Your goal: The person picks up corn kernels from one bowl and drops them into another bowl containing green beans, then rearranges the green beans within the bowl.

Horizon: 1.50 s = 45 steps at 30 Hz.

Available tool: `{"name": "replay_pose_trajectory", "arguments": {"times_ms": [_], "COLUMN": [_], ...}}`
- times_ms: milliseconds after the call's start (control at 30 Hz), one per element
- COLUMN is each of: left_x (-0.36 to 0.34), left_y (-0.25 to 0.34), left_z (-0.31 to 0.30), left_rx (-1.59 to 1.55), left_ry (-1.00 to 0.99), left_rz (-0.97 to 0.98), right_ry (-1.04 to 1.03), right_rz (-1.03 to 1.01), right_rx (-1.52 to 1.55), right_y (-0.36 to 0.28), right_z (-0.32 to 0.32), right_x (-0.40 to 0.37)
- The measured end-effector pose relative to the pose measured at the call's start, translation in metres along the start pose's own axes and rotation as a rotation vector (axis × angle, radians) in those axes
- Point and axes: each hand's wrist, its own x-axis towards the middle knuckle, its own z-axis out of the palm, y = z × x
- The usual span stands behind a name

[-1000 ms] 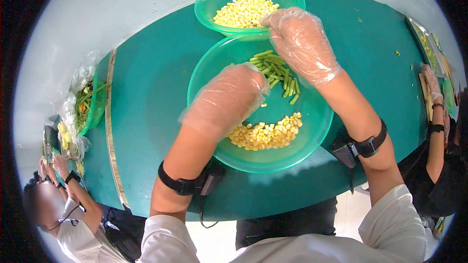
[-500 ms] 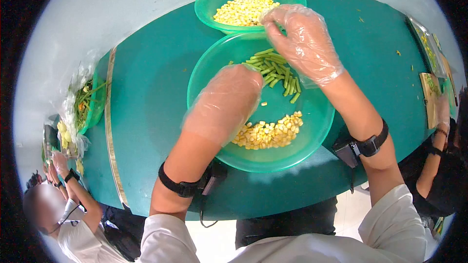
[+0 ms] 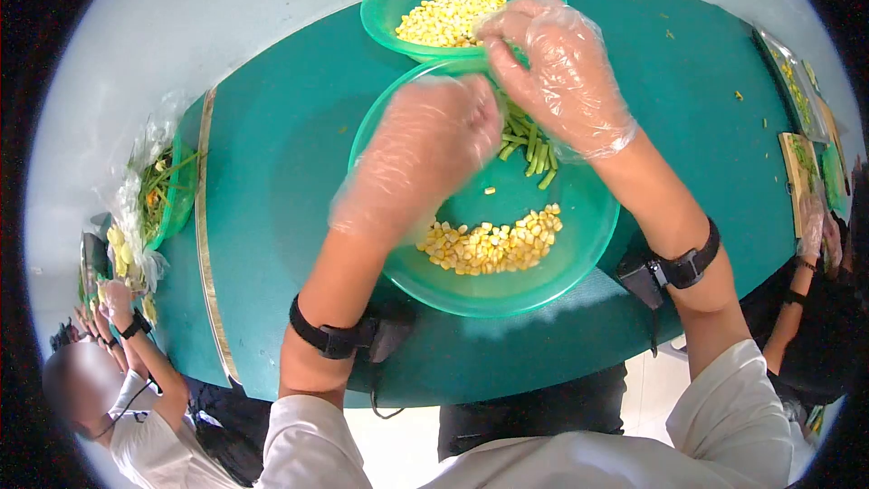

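Observation:
In a clear plastic glove, my left hand [image 3: 421, 149] is over the left side of the near green bowl [image 3: 507, 294], its fingers curled and slightly blurred. My right hand [image 3: 561, 77], gloved too, is above the bowls' meeting rims with thumb and fingers pinched together. Whatever either hand holds is too small or hidden to name. Cut green bean pieces [image 3: 541, 158] lie under the hands, partly covered by them. Yellow corn kernels [image 3: 493, 249] form a curved pile on the bowl's near side, with a single kernel apart from it.
Behind stands a second green bowl [image 3: 385, 14] with corn kernels [image 3: 444, 18]. To the left are a green basket [image 3: 181, 204] of plant scraps and a person [image 3: 149, 426] at work. Cutting boards [image 3: 797, 177] and another person's gloved hand [image 3: 810, 226] are at the right.
My left hand has moved up and slightly right, towards my right hand, now covering more of the bean pieces and uncovering corn. My right hand has shifted slightly up and left.

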Motion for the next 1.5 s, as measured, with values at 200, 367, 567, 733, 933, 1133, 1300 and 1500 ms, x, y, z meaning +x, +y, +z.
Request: {"name": "replay_pose_trajectory", "arguments": {"times_ms": [200,367,567,733,933,1133,1300,1500], "left_x": [0.010,0.011,0.013,0.010,-0.003,-0.013,-0.016,-0.016], "left_y": [-0.017,-0.016,-0.018,-0.015,-0.018,-0.020,-0.020,-0.015], "left_z": [-0.003,-0.006,-0.006,-0.004,0.005,0.008,0.013,0.014], "left_rx": [-0.486,-0.662,-0.610,-0.401,-0.090,-0.034,0.081,0.099], "left_ry": [0.237,0.257,0.268,0.200,-0.365,-0.416,-0.347,-0.363], "left_rz": [-0.200,-0.235,-0.231,-0.267,0.204,0.126,0.179,0.160], "right_ry": [0.003,-0.126,-0.130,0.076,0.094,0.051,0.045,0.031], "right_rz": [-0.077,0.005,0.067,0.243,0.097,0.110,0.132,0.144], "right_rx": [0.268,0.440,0.418,0.317,-0.034,0.013,0.077,0.086], "right_y": [-0.003,-0.007,-0.005,0.000,0.008,0.010,0.008,0.007], "right_z": [0.007,0.002,0.001,0.001,0.006,0.006,0.005,0.005], "right_x": [0.000,0.000,-0.001,-0.001,-0.004,-0.004,-0.003,-0.002]}}
